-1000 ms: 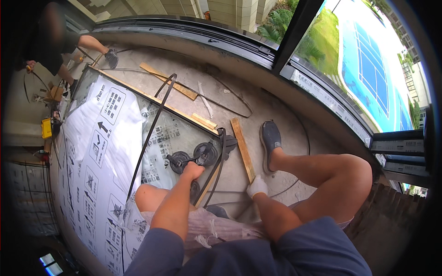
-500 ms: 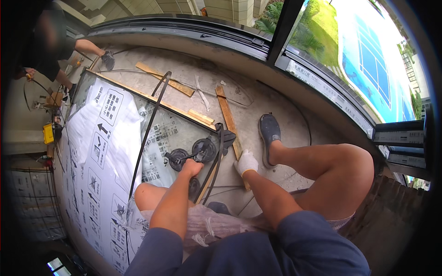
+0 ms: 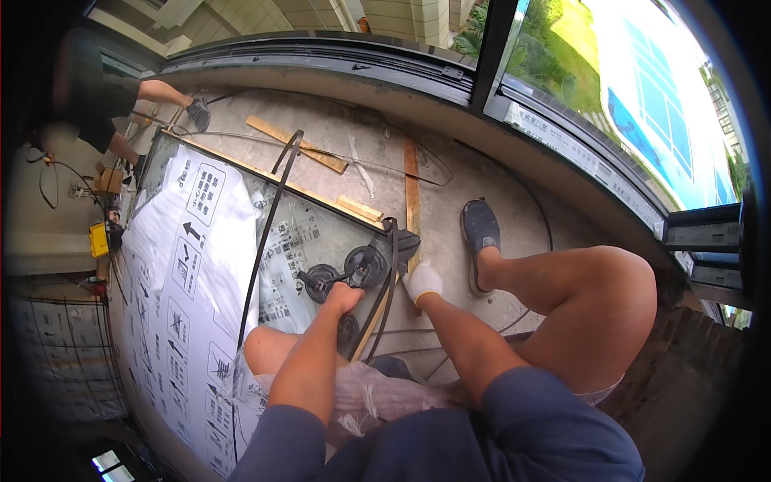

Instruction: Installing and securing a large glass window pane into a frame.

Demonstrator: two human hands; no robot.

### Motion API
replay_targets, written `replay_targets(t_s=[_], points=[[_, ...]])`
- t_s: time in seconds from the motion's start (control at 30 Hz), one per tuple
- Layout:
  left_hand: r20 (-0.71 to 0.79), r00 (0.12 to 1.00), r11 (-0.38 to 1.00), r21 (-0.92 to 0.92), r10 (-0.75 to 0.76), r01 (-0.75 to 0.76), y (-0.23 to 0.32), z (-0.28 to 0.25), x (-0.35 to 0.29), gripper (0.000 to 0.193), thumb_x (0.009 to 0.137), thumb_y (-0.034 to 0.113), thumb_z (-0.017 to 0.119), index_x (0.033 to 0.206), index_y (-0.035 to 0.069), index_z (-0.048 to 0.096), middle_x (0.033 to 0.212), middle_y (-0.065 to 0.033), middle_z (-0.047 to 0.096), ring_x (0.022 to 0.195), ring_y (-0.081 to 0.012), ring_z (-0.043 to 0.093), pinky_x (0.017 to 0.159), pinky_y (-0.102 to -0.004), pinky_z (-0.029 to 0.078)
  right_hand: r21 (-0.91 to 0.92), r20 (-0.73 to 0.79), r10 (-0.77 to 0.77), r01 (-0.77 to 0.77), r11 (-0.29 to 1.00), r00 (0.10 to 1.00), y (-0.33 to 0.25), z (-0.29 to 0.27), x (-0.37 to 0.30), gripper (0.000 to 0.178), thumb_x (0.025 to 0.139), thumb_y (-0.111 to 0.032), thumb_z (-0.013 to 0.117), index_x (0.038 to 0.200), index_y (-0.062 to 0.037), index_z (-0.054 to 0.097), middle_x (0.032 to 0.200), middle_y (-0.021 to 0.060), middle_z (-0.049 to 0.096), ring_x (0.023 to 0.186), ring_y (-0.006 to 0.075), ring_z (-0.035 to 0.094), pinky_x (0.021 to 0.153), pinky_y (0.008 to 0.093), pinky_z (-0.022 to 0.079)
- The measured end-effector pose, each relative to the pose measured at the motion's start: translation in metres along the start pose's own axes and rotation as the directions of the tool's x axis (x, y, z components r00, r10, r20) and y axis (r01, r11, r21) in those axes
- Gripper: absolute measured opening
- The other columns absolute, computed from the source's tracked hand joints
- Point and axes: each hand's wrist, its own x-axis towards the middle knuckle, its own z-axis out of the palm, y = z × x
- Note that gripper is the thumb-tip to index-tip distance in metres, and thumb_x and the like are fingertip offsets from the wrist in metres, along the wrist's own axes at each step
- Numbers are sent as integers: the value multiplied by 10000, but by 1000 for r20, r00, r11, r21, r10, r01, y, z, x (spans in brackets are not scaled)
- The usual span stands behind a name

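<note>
My left hand (image 3: 346, 298), bare, is closed on the handle of a black suction lifter (image 3: 364, 266), whose round cups sit on a glass pane (image 3: 281, 229). My right hand (image 3: 422, 282), in a white knit glove, grips a long wooden strip (image 3: 413, 201) near its close end, beside the pane's corner. Its fingertips are partly hidden. Black straps (image 3: 271, 209) run across the pane, and a black protector (image 3: 407, 245) covers that corner. White printed wrapping (image 3: 181, 273) covers much of the pane's left part.
Another wooden strip (image 3: 297, 145) lies on the concrete floor (image 3: 498, 173) beyond the pane. A co-worker (image 3: 96, 96) stands at the far left, near a yellow tool (image 3: 99, 239). A low wall with a dark window frame (image 3: 474, 88) borders the far and right sides.
The wooden strip under my right hand has swung round, its far end to the right and its close end to the left. My left hand stays on the suction lifter. The view has shifted slightly.
</note>
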Motion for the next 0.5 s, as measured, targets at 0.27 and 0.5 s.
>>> replay_targets(t_s=[0.27, 0.5], points=[[43, 998, 996, -81, -39, 43, 5, -2, -5, 344, 823, 223, 765, 789, -116, 722, 701, -190, 704, 621, -302, 706, 622, -436, 550, -73, 58, -10, 14, 997, 998, 29, 3, -42, 639, 932, -446, 766, 1316, 16, 548, 1125, 274, 768, 1076, 453, 750, 941, 530, 593], [43, 999, 998, -56, -3, 5, 1, -2, -2, 371, 816, 253, 771, 738, -108, 731, 693, -205, 719, 642, -312, 717, 671, -426, 560, -42, 77, -200, 204, 978, 977, 8, 52, -16, 550, 948, -332, 744, 1318, 35, 569, 1109, 299, 754, 1069, 457, 739, 924, 547, 585]])
